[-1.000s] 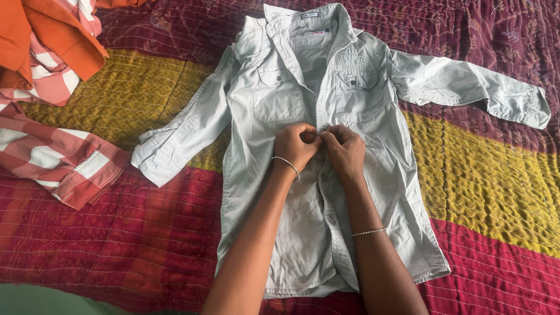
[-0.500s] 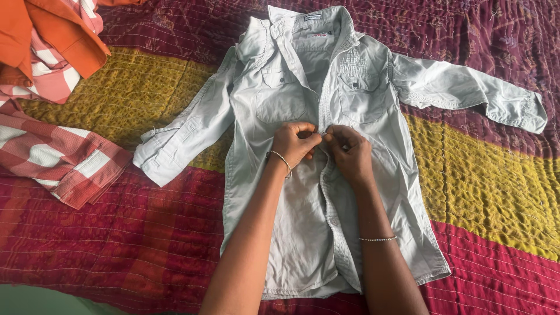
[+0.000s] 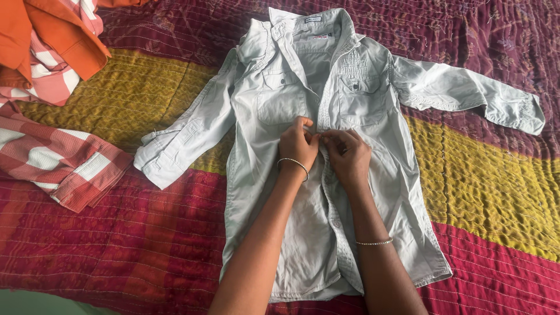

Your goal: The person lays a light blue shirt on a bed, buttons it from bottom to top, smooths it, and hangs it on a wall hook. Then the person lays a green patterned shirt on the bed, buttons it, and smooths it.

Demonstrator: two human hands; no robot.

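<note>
Left hand (image 3: pixel 297 143) and right hand (image 3: pixel 348 153) pinched the front placket of the pale grey-green long-sleeved cotton shirt (image 3: pixel 265 169) mid-chest, buttoning apparently under way; lower buttons remained open.

A quilted bedspread (image 3: pixel 134 233) in maroon, red and yellow carries a pale grey shirt (image 3: pixel 262 175), a red checked cloth (image 3: pixel 64 163) and an orange garment (image 3: pixel 46 35).

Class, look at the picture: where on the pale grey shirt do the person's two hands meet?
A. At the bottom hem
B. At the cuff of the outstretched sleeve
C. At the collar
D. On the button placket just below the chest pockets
D: the left hand and right hand pinch together at the middle front of the pale grey shirt, just under its pockets.
</note>
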